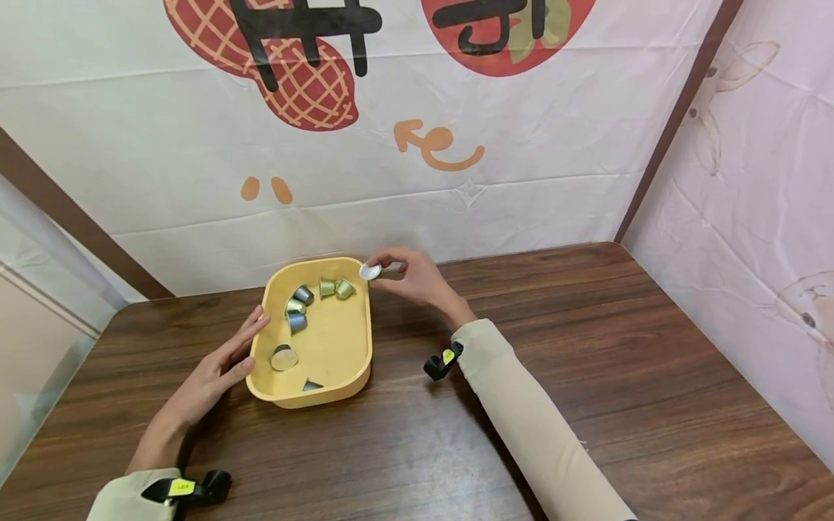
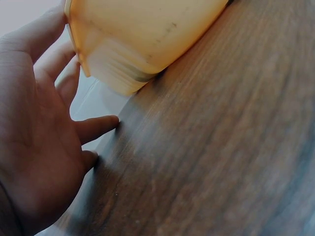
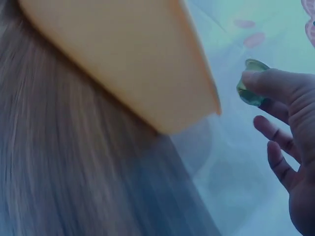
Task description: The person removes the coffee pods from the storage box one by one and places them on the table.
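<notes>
My right hand (image 1: 420,278) pinches a coffee capsule (image 1: 370,272) between thumb and fingers, at the far right corner of a yellow plastic tray (image 1: 363,376). The capsule's silver lid faces the head camera; its green body shows in the right wrist view. Against the tray's left side rests my left hand (image 1: 210,373), its fingers fairly straight and touching the rim. Inside the tray lie several capsules: green ones (image 1: 327,288) at the back, blue ones (image 1: 297,321) along the left, one with a pale gold lid (image 1: 284,358), and a partly hidden dark one (image 1: 311,385) near the front.
The tray stands on a dark wooden table (image 1: 560,347), near its back edge. A printed white cloth (image 1: 378,210) hangs behind, and another pale cloth (image 1: 749,202) hangs at the right.
</notes>
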A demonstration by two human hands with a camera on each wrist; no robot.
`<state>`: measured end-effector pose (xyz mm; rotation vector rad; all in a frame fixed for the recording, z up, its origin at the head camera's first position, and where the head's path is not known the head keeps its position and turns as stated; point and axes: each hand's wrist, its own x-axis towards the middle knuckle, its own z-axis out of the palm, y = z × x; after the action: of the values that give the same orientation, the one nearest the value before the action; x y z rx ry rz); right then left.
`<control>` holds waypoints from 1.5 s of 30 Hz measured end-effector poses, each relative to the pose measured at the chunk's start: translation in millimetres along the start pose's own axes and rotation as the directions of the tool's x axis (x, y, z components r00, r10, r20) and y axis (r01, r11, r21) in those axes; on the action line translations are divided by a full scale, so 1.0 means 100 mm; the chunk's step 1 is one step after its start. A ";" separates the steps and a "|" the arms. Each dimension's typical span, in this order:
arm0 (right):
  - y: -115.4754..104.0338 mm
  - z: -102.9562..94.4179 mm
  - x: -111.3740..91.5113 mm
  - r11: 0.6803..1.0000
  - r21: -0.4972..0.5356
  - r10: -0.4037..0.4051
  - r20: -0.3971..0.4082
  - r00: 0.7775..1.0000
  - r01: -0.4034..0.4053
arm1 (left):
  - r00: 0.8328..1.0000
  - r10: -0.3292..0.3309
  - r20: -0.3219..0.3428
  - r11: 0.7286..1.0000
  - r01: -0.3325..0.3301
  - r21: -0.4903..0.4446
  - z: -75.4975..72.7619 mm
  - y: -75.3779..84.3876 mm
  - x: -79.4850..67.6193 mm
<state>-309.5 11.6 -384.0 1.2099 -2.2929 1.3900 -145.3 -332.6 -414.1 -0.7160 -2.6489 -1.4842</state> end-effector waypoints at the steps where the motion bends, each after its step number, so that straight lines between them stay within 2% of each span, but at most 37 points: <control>1: 0.02 -0.01 -0.02 1.000 -0.003 -0.002 -0.016 1.000 0.002 | 1.000 0.000 0.000 1.000 0.000 0.000 0.00 0.00 0.00; 7: 0.15 -0.10 -0.14 0.996 0.050 0.073 -0.085 0.994 -0.069 | 1.000 0.000 0.004 1.000 0.000 -0.006 0.00 -0.01 -0.01; 11: 0.23 -0.13 -0.19 0.990 0.097 0.115 -0.104 0.988 -0.105 | 1.000 -0.001 0.001 1.000 0.001 -0.002 0.00 0.00 -0.01; 17: 0.34 -0.14 -0.24 0.984 0.117 0.150 -0.119 0.982 -0.137 | 1.000 -0.003 0.002 1.000 0.003 -0.003 0.00 0.02 -0.01; 25: 0.47 -0.15 -0.34 0.964 0.137 0.252 -0.176 0.952 -0.230 | 1.000 0.001 0.007 1.000 -0.001 -0.004 0.01 0.01 0.00; 33: 0.55 -0.13 -0.39 0.945 0.087 0.324 -0.134 0.936 -0.315 | 1.000 0.001 0.001 1.000 -0.001 0.001 0.02 -0.01 -0.01; 39: 0.58 -0.12 -0.41 0.921 0.061 0.389 -0.148 0.909 -0.384 | 1.000 0.002 0.005 1.000 -0.002 0.007 0.01 -0.03 0.01; 45: 0.59 -0.11 -0.39 0.920 0.053 0.393 -0.132 0.910 -0.389 | 1.000 0.026 0.004 1.000 -0.026 -0.001 0.01 -0.03 0.02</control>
<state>-329.2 54.6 -437.4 0.6477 -2.5136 1.5754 -148.4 -332.7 -416.6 -0.7513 -2.6320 -1.4791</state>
